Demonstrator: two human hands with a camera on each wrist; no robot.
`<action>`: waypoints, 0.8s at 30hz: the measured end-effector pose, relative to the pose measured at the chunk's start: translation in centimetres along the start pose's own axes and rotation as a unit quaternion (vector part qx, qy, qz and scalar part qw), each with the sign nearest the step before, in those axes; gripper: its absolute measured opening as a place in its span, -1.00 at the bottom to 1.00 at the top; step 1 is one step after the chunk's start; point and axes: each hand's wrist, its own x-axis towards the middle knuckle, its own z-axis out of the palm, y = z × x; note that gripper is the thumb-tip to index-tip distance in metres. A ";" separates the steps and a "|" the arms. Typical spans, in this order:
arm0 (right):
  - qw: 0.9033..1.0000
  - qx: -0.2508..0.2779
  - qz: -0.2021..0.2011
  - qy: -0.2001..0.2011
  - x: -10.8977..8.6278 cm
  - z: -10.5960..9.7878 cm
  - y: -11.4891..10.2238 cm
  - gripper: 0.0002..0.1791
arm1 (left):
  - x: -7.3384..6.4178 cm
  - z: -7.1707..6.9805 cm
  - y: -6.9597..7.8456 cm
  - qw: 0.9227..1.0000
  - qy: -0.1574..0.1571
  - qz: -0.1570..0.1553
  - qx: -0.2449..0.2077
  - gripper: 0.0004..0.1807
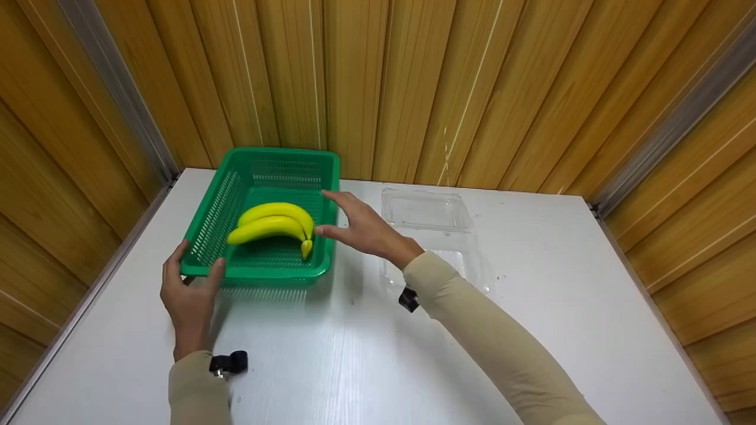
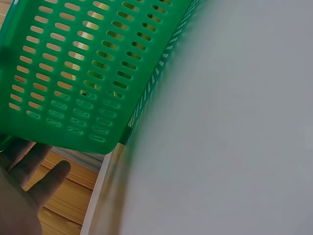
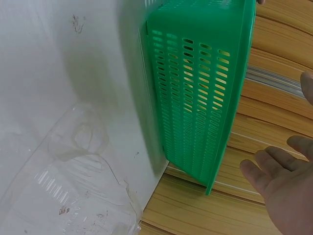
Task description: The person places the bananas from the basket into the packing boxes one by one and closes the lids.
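Observation:
Two yellow bananas, joined at the stem, lie inside a green plastic basket at the left of the table. My left hand is at the basket's near left corner, fingers along the left side and thumb at the front rim. Its fingers look straight and spread in the left wrist view. Over the basket's right rim reaches my right hand, fingers and thumb extended and apart, with nothing held. The right wrist view shows this hand beyond the basket's perforated side wall.
A clear plastic clamshell box lies unfolded on the white table, right of the basket and partly behind the right forearm. Wood-look panel walls enclose the table at the back and sides.

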 end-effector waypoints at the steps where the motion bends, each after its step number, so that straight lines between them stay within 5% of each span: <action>1: 1.000 0.001 -0.003 0.002 0.0 0.1 0.1 -0.07 | 0.0 0.0 0.0 1.000 0.001 0.004 0.003 -0.22; 24: 0.999 0.005 -0.029 0.029 1.6 1.6 0.3 -0.18 | -0.5 0.4 0.1 1.000 -0.008 -0.014 -0.020 -0.22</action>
